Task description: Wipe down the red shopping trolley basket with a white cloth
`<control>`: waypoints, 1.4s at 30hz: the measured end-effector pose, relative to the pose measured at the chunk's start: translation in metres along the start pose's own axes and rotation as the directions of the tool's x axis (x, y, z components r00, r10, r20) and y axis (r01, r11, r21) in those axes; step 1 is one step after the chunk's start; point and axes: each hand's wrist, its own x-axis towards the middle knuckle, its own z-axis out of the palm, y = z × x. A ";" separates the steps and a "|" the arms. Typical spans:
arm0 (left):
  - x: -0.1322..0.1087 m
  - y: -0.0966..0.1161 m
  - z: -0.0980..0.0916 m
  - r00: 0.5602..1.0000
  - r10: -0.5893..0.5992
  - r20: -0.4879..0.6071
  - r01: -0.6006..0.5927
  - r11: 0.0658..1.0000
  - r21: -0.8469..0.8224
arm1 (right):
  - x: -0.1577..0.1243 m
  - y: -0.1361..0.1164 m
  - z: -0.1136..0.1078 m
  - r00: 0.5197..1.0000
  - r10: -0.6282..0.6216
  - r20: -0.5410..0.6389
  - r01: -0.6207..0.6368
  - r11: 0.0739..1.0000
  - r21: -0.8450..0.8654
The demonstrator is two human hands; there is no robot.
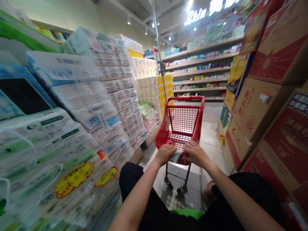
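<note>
1. Red shopping cart (165,131) standing a little right of centre in the frame, on the pale floor tiles (209,151), its near end toward the person and two casters (182,190) showing below
2. Left hand (166,153) and right hand (195,154) lie side by side, a short gap between them, both closed over the cart's near edge; how hard they squeeze, I cannot tell from where I stand
3. Something pale (177,156) shows between the hands, too blurred to name
4. Wrapped paper packs (117,72) climb the left of the frame, cartons (249,104) line the right, and stocked shelves (199,61) cross the upper right
5. To my eye, the step in hand is steering or steadying the cart in this narrow aisle
6. Any push from here would, I reckon, call for even pressure from both hands and a straight line between packs and cartons, so neither side gets brushed
</note>
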 end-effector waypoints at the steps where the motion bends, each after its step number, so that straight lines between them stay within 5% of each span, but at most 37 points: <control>1: -0.004 -0.008 -0.002 1.000 0.009 0.004 -0.009 1.000 -0.002 | -0.001 0.002 0.000 1.000 -0.006 -0.003 0.006 1.000 0.003; 6: -0.028 -0.045 -0.010 0.998 -0.068 -0.005 0.069 0.997 0.040 | 0.000 0.002 0.006 1.000 0.008 -0.017 -0.007 1.000 0.003; 9: -0.032 -0.047 -0.011 0.994 -0.105 -0.017 0.106 0.992 0.063 | 0.004 -0.002 0.011 0.999 0.018 -0.031 -0.018 1.000 -0.011; 17: 0.006 0.020 0.004 0.996 -0.078 -0.043 0.080 0.996 0.048 | 0.012 -0.013 0.021 0.998 0.064 -0.023 -0.065 0.997 -0.051; 21: 0.018 0.034 0.007 0.993 -0.101 -0.055 0.103 0.994 0.035 | 0.013 -0.011 0.021 0.997 0.066 -0.025 -0.067 0.997 -0.042; 27: 0.006 0.004 -0.003 0.999 0.039 -0.009 -0.039 0.999 -0.002 | 0.009 -0.005 0.014 1.000 -0.002 -0.031 0.003 1.000 0.031; 35: -0.031 -0.056 -0.014 0.998 -0.056 0.008 0.056 0.998 0.017 | 0.008 0.003 0.015 1.000 -0.011 -0.020 0.012 0.999 0.043; 38: -0.034 -0.058 -0.014 0.997 -0.081 0.015 0.080 0.996 0.046 | 0.007 0.003 0.015 1.000 0.004 -0.022 -0.003 0.999 0.039; 42: -0.023 -0.029 -0.007 0.984 -0.176 -0.028 0.178 0.980 0.095 | 0.007 0.002 0.013 1.000 0.028 -0.002 -0.028 0.999 0.018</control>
